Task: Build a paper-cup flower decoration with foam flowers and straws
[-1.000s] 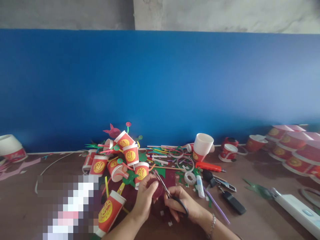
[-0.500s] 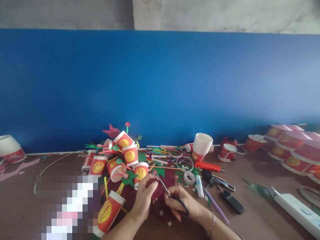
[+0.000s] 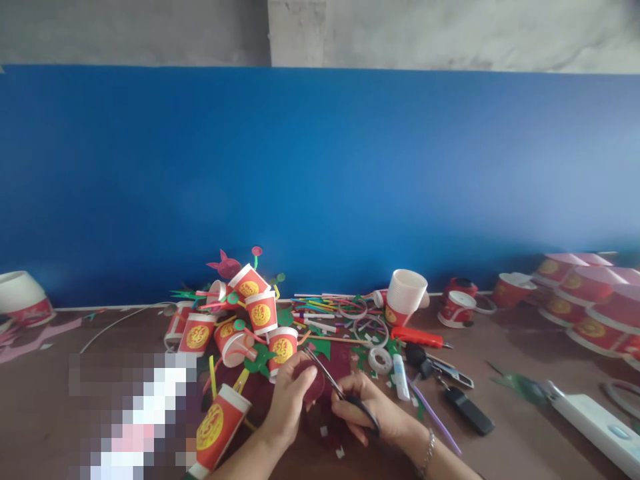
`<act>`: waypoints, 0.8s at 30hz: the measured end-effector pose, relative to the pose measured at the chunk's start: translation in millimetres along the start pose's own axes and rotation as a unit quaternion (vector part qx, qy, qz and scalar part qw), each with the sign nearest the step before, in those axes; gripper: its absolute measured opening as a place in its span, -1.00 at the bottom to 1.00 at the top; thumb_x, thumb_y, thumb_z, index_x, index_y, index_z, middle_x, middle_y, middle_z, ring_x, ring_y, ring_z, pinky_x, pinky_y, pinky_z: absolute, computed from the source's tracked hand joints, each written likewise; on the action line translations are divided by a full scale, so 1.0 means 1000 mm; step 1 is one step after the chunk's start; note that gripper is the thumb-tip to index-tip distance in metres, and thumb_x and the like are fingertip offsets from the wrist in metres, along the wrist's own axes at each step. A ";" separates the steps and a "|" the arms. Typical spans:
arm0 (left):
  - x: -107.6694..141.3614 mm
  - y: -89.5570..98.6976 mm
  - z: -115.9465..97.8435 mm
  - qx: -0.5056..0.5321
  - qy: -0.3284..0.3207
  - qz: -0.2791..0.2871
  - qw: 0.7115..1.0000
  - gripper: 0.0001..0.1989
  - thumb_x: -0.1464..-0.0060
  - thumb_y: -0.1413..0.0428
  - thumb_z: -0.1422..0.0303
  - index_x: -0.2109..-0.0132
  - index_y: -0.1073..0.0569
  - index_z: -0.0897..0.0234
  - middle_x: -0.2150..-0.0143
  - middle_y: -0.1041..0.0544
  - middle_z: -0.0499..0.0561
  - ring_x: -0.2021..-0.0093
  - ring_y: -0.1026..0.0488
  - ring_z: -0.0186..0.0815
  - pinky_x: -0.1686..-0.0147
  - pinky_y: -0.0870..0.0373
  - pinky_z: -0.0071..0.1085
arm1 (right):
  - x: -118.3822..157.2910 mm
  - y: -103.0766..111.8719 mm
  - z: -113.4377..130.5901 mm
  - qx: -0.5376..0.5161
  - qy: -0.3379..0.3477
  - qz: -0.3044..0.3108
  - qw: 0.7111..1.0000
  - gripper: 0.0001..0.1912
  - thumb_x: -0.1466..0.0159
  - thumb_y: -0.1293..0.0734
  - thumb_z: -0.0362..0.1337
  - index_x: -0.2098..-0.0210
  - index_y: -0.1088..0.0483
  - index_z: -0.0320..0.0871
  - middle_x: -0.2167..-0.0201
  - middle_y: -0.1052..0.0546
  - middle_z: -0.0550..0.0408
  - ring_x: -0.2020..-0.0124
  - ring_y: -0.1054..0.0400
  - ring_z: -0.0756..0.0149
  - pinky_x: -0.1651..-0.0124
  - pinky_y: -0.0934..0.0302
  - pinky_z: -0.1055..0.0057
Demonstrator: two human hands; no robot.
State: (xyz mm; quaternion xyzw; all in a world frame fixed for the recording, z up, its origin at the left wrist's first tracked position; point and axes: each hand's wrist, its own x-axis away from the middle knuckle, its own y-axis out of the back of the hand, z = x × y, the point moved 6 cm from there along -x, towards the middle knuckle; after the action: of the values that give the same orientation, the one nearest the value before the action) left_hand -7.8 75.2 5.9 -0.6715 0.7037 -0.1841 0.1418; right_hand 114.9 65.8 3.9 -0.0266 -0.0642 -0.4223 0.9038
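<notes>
Between the thumb and fingers of my left hand [image 3: 286, 403] is a dark red paper piece [image 3: 315, 388] with a rounded edge. My right hand [image 3: 367, 407] grips a pair of black-handled scissors [image 3: 336, 385], their blades pointing up and left along the far edge of the paper. Part of the paper is hidden behind my left thumb. Small white scraps [image 3: 324, 431] and a larger dark red sheet [image 3: 341, 360] lie beneath and beyond my hands. To the left of my left wrist, a red and white paper cup [image 3: 223, 427] lies tilted.
Decorated paper cups [image 3: 261, 313] pile up at left, with straws and markers [image 3: 320, 323] beside them. A cup stack [image 3: 405, 293], orange utility knife [image 3: 417, 337], tape roll [image 3: 380, 360], glue stick [image 3: 401, 377] and black key fob [image 3: 469, 409] are at right. A blue panel [image 3: 320, 180] stands behind.
The view has tilted up slightly, so the table items appear a little lower. Both hands keep the same grip, and the scissors and paper have barely shifted.
</notes>
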 end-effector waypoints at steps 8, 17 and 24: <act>-0.002 -0.006 0.008 -0.132 -0.016 0.022 0.991 -0.67 0.02 -0.14 0.10 0.35 -0.41 0.33 0.58 -0.37 -0.11 0.69 -0.20 -0.50 0.71 -0.09 -0.57 | -0.001 0.010 0.005 -0.006 0.029 -0.131 0.991 -0.65 -0.10 -0.35 -0.02 0.47 -0.29 -0.20 0.82 -0.30 0.29 0.80 -0.05 0.56 0.70 0.15 0.61; 0.021 -0.026 -0.009 -0.410 -0.161 0.054 0.896 -0.87 -0.14 0.05 0.36 0.28 -0.36 0.28 0.39 -0.39 0.01 0.37 -0.35 -0.30 0.35 -0.30 -0.42 | -0.001 0.048 0.010 0.022 0.026 -0.267 0.963 -0.72 -0.02 -0.34 -0.12 0.60 -0.19 -0.13 0.85 -0.29 0.27 0.81 -0.08 0.51 0.72 0.14 0.58; 0.039 -0.045 0.009 -0.666 -0.163 0.168 0.709 -0.81 -0.03 0.03 0.48 0.18 -0.39 0.28 0.13 -0.42 0.12 0.10 -0.30 -0.10 0.07 -0.25 -0.13 | -0.005 0.068 0.010 0.179 -0.045 -0.339 0.923 -0.83 -0.02 -0.29 -0.23 0.63 -0.29 -0.16 0.79 -0.40 0.16 0.77 -0.24 0.42 0.72 0.05 0.57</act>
State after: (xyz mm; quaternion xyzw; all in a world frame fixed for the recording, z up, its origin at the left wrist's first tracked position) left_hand 34.2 34.7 19.9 -0.4823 0.7108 0.4710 -0.2008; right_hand 162.6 114.6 13.2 0.1405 -0.1847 -0.6830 0.6926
